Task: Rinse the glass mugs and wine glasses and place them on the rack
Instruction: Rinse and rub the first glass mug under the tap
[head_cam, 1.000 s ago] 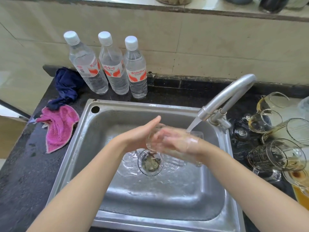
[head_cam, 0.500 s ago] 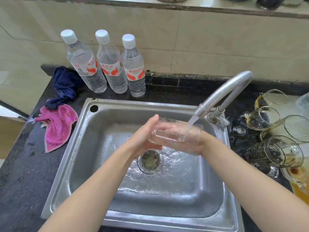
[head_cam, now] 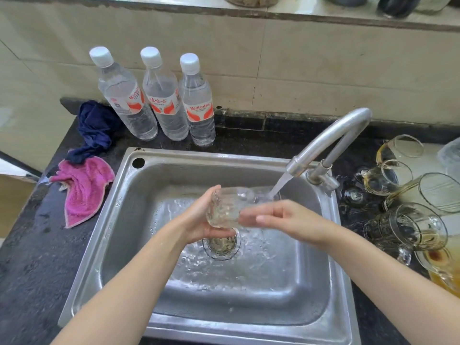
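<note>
Steel sink (head_cam: 119,220) fills my view, and I place everything against it. Over its drain, I hold a clear glass (head_cam: 232,207) on its side under the stream from the tap (head_cam: 331,140). My left hand (head_cam: 199,220) cups the base end, fingers curled round it; my right hand (head_cam: 281,217) grips the other end, fingers wrapped over the wall. Right of the sink, dirty glasses (head_cam: 408,215) lie tumbled on the bench (head_cam: 32,245). Behind the sink stand three water bottles (head_cam: 164,100); to its left lie a pink cloth (head_cam: 82,190) and a navy cloth (head_cam: 95,128).
</note>
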`<state>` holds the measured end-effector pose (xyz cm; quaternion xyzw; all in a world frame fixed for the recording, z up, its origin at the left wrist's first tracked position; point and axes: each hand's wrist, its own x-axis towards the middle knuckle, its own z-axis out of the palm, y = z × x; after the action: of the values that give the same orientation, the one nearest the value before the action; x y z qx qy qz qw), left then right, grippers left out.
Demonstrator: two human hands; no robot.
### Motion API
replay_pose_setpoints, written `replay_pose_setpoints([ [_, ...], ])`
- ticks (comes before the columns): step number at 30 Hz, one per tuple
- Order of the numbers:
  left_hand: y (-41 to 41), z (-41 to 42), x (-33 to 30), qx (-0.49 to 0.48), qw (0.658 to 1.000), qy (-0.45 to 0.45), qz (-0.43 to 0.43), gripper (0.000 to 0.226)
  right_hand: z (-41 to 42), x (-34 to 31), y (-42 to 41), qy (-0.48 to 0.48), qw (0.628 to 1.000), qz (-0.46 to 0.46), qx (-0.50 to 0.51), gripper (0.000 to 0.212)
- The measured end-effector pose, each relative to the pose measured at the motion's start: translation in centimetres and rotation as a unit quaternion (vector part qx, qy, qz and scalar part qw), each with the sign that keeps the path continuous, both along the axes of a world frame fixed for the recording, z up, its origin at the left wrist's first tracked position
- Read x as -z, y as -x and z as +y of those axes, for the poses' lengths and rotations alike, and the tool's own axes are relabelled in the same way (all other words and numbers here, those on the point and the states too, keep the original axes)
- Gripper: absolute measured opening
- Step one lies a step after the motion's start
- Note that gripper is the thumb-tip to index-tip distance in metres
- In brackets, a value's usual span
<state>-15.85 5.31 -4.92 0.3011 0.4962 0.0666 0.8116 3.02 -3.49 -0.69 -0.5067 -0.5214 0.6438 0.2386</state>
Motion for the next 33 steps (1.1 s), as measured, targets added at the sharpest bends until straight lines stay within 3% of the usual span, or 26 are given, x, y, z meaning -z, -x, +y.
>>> replay_pose_setpoints([
  [2,-0.3,-0.1,-0.1,-0.021,0.997,-0.059,-0.045,0.047,0.2,0.4,0.3,0.004,0.986,0.086,0.145,0.031],
  [4,-0.9,0.0,-0.2,-0.048,0.991,-0.118,-0.042,0.041,0.3,0.3,1.1,-0.029,0.977,0.106,0.182,0.039],
  [5,-1.1,0.2,-0.3,-0.058,0.990,-0.125,-0.023,0.038,0.2,0.6,1.4,-0.084,0.983,0.053,0.155,0.037],
  [6,-1.2,0.5,-0.4,-0.059,0.992,-0.110,-0.004,0.035,0.1,0.7,1.4,-0.171,0.981,-0.059,0.076,0.036],
  [7,-1.1,0.9,-0.5,-0.047,0.996,-0.081,0.011,0.034,0.0,1.1,1.4,-0.227,0.954,-0.191,-0.045,0.042],
  [8,-0.9,1.3,-0.5,-0.023,0.998,-0.050,0.022,0.034,0.1,1.8,1.3,-0.255,0.905,-0.309,-0.146,0.049],
  [10,-0.4,1.5,-0.4,0.023,0.999,-0.024,0.027,0.036,0.3,3.0,0.5,-0.290,0.829,-0.427,-0.215,0.055],
  [11,-0.3,1.3,-0.1,0.028,0.999,-0.024,0.015,0.039,0.4,2.8,0.4,-0.285,0.835,-0.432,-0.185,0.050],
  [12,-0.4,1.0,0.1,0.014,1.000,-0.027,-0.006,0.040,0.4,2.3,0.3,-0.265,0.868,-0.402,-0.124,0.041],
  [14,-0.8,0.3,0.5,-0.045,0.996,-0.056,-0.044,0.041,0.3,1.1,0.9,-0.190,0.952,-0.238,0.030,0.022],
  [16,-1.2,0.1,0.5,-0.091,0.992,-0.080,-0.042,0.027,-0.1,0.3,1.6,-0.124,0.974,-0.067,0.177,0.013],
  [18,-1.1,0.5,0.5,-0.099,0.993,-0.063,-0.010,0.021,-0.6,-0.2,1.8,-0.161,0.969,-0.139,0.126,0.012],
  [20,-0.7,1.1,0.4,-0.080,0.996,-0.029,0.024,0.021,-1.0,0.2,1.0,-0.164,0.947,-0.267,-0.067,0.027],
  [22,-0.2,1.1,0.3,-0.051,0.997,-0.004,0.060,0.016,-1.1,0.1,-0.3,-0.142,0.925,-0.303,-0.179,0.032],
  [23,0.1,0.8,0.4,-0.045,0.997,0.012,0.062,0.016,-1.0,0.1,-0.7,-0.151,0.933,-0.290,-0.148,0.028],
  [25,0.2,-0.1,0.4,-0.064,0.997,0.035,0.024,0.027,-0.5,-0.1,-0.8,-0.176,0.954,-0.242,0.005,0.016],
  [27,-0.4,-0.8,0.5,-0.084,0.996,0.034,-0.013,0.036,0.1,-0.2,-0.2,-0.163,0.960,-0.145,0.177,0.010],
  [28,-0.7,-1.0,0.3,-0.094,0.995,0.031,-0.017,0.038,0.2,-0.3,0.3,-0.154,0.959,-0.107,0.214,0.009],
  [29,-0.9,-1.0,0.3,-0.107,0.994,0.033,-0.013,0.037,0.1,-0.5,0.5,-0.174,0.958,-0.118,0.196,0.009],
  [33,-0.1,0.0,-0.2,-0.090,0.994,0.060,0.009,0.037,-0.1,-1.4,-0.7,-0.179,0.921,-0.327,-0.110,0.020],
])
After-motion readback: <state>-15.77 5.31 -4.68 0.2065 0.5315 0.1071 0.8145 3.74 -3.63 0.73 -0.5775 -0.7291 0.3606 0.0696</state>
